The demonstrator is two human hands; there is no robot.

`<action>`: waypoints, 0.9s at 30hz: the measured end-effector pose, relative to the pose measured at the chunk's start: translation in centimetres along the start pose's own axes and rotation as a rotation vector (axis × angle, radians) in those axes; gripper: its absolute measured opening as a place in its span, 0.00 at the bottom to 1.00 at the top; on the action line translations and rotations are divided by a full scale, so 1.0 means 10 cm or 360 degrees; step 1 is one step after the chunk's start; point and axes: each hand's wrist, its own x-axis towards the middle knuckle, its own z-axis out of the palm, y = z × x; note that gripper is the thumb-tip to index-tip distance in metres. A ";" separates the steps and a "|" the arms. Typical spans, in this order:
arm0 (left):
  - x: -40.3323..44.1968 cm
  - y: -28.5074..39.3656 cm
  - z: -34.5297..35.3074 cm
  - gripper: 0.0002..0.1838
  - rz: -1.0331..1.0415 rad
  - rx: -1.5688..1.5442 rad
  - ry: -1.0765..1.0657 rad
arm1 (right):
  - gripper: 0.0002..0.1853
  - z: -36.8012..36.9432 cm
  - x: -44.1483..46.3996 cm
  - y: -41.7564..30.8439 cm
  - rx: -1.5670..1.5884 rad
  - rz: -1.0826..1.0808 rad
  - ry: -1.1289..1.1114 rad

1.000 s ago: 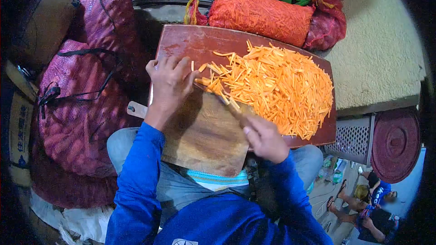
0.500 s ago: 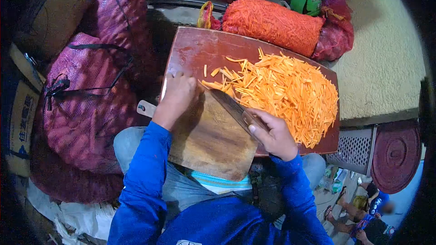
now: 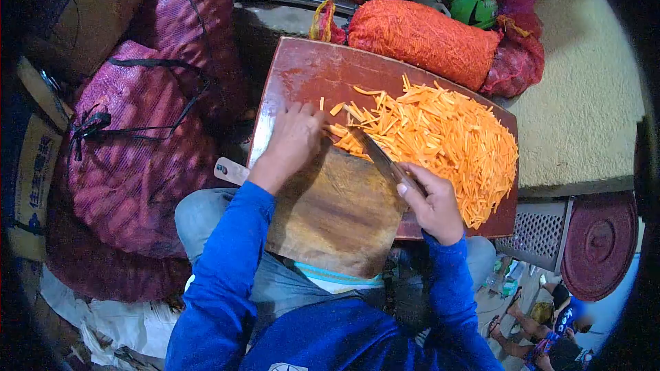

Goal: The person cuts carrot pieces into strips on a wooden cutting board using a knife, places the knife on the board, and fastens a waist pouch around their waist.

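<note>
My right hand (image 3: pixel 436 206) grips a knife (image 3: pixel 378 154) by its handle, with the dark blade angled up and left to the edge of a heap of orange carrot strips (image 3: pixel 450 148). My left hand (image 3: pixel 295 137) is closed, fingers bent downward, at the far left corner of a worn wooden cutting board (image 3: pixel 330 216). A few carrot pieces lie by its fingertips; whatever it may hold is hidden. The board rests on a reddish-brown tabletop (image 3: pixel 302 65) and overhangs its near edge above my lap.
An orange mesh sack (image 3: pixel 423 40) lies behind the tabletop, beside a green object (image 3: pixel 471 1). Full red mesh sacks (image 3: pixel 137 165) stand at left. A pale flat handle (image 3: pixel 231 170) juts out left of the board. At right are a ledge (image 3: pixel 584 110), a maroon lid (image 3: pixel 600 244) and seated people.
The knife blade has swung right, away from my left hand and onto the edge of the carrot strips. Both hands appear slightly farther right, as the whole view has also shifted.
</note>
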 end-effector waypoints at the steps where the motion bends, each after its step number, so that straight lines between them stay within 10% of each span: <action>1: 0.03 0.03 0.07 0.15 0.0048 -0.0016 0.0145 | 0.21 0.01 -0.07 0.00 0.0002 -0.0003 -0.0001; 27: 0.10 0.06 0.31 0.05 0.0276 -0.0229 0.0342 | 0.20 0.25 -1.00 -0.04 -0.0228 0.0044 -0.0200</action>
